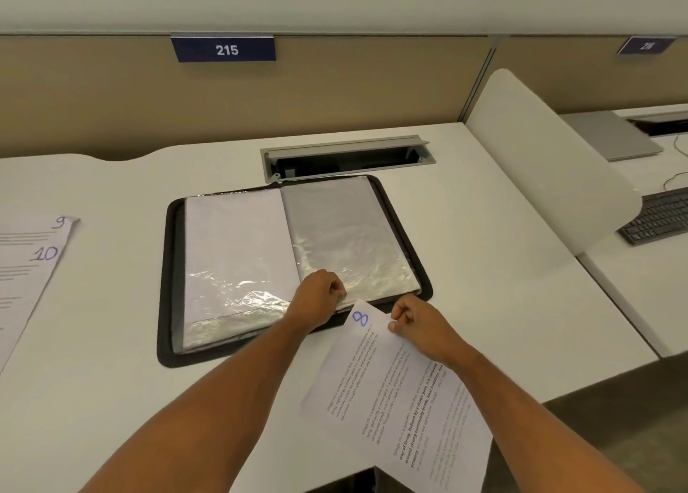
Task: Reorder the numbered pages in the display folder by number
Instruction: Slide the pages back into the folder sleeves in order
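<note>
1. Display folder (238, 347) lies open at centre frame on the white surface (111, 399), black zip border all round. Left leaf shows a white sheet in a clear sleeve (238, 254); right leaf is a grey, crinkled empty-looking sleeve (346, 231).
2. Left hand (320, 299) sits at the bottom edge of the right-hand sleeve, just right of the spine. Grip is closed tight: fingers curled, thumb and fingertips pinching the sleeve's lower edge.
3. Right hand (413, 325) is just right of the left, at lower centre-right of frame. Grip is also closed: fingers curled in, thumb pressed on top, pinching the upper right edge of a loose page.
4. That page, marked 8 (394, 399) in blue ink at its top, is tilted, its top corner touching or just overlapping the folder's lower border beside the left hand. Its lower part hangs past the surface edge at bottom right of frame. Printed text too small to read.
5. Far left of frame: loose pages marked 9 and 10 (33, 265), overlapped, lying flat on the surface, well apart from the folder.
6. Behind the folder, upper centre: open cable tray (346, 157) set in the surface. Above it a partition label reading 215 (223, 49).
7. Right edge of frame: white curved divider (540, 164), then a keyboard (659, 217) on the neighbouring surface.
</note>
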A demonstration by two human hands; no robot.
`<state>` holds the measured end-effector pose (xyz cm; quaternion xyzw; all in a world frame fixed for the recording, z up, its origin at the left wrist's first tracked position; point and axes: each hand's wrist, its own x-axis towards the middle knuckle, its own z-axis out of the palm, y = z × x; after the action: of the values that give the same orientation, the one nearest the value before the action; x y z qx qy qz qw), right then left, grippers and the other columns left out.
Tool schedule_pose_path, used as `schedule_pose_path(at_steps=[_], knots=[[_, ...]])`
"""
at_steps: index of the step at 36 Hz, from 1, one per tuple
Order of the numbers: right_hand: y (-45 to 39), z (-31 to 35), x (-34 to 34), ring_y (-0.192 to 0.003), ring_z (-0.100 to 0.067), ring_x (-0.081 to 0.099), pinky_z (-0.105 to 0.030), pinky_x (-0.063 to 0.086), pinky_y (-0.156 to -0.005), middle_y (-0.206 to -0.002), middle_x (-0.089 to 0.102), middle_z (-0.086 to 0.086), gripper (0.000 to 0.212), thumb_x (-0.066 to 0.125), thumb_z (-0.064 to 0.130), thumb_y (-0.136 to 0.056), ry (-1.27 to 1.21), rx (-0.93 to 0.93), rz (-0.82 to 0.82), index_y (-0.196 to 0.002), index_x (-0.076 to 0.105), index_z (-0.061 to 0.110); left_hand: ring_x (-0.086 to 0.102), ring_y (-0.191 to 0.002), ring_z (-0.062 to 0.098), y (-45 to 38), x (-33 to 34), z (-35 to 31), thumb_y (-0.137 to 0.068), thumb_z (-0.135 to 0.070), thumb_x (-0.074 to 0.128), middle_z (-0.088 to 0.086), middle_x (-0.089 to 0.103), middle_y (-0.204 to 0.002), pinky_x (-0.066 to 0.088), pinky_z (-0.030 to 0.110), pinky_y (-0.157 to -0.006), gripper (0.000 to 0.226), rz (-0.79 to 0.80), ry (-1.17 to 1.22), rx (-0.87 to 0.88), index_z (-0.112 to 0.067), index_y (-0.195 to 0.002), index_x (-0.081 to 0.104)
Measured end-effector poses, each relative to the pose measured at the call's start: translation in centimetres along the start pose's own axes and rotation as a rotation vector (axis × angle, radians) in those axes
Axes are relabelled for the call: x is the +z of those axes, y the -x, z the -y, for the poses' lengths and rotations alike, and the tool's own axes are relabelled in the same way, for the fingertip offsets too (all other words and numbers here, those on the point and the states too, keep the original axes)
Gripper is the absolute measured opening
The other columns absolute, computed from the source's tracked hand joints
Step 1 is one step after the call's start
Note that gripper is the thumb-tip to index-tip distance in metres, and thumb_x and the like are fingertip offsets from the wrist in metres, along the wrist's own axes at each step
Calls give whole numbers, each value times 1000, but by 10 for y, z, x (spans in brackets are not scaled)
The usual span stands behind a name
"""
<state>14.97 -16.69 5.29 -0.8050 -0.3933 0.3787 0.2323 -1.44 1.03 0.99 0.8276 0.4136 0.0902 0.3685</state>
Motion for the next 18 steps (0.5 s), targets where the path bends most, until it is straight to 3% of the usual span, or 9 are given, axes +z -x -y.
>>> schedule_pose_path(at_steps=[6,13,18], knots=[[-4,6,7,-86,-14,69,-24,54,-74,-92,70,1,4,69,24,-96,0,7,-23,-96,65,24,60,-80,4,2,-3,1,-98,-14,59,-5,67,-88,41,14,-68,15,-19,108,-18,-12,-89,70],[-10,16,8,-85,-19,71,-26,57,-74,-89,72,-3,2,70,20,-95,-7,9,-53,-94,68,22,60,-77,6,6,-5,0,-99,-15,59,-7,66,-83,42,17,-66,16,-28,154,-31,-12,-86,69],[-15,16,1,-80,-16,68,-24,54,-71,-86,72,-2,5,71,15,-93,-57,67,-168,-88,70,17,60,-79,6,9,-6,-1,-99,-14,56,-8,63,-86,43,20,-69,15,-27,135,-1,-15,-87,66]])
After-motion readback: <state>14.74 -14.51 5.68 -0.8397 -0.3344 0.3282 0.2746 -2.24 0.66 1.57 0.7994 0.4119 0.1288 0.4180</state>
